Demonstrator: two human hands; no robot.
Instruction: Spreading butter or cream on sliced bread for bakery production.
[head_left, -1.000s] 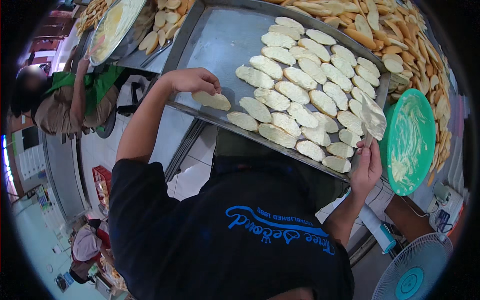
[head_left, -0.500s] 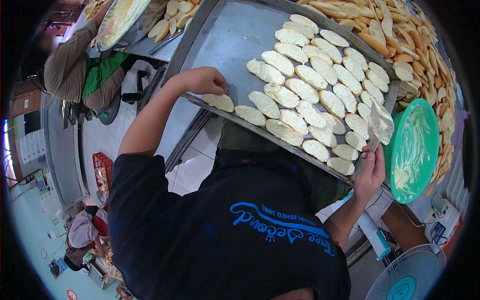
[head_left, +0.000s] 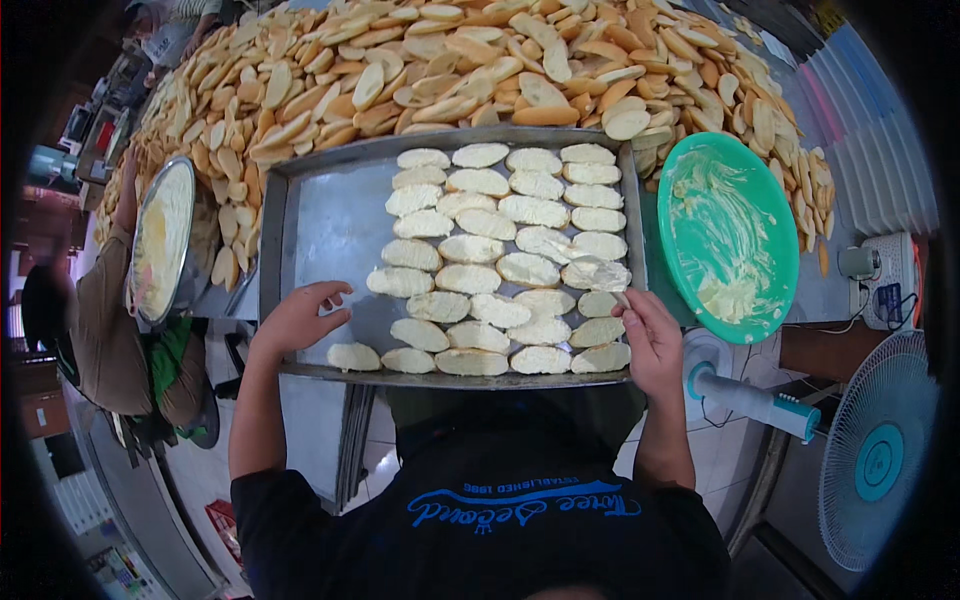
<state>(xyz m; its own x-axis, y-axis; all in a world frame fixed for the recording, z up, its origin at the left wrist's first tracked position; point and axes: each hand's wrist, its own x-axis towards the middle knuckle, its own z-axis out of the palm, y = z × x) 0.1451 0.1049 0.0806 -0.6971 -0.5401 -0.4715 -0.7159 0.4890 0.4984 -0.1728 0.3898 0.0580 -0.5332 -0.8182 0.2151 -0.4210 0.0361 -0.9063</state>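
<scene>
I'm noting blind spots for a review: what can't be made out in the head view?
All in the head view:
Gripped end of the spatula: hidden by the right hand.
Whatever lies directly beneath its blade: hidden by the blade.
Undersides of the coated slices: facing the tray.
Far side of the bread pile: cut off by the top edge.

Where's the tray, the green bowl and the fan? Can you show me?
Tray [head_left: 330,230]: head view, on its bare metal floor, left part.
Green bowl [head_left: 787,240]: head view, on its right inner wall.
Fan [head_left: 880,465]: head view, on its blue hub.
</scene>
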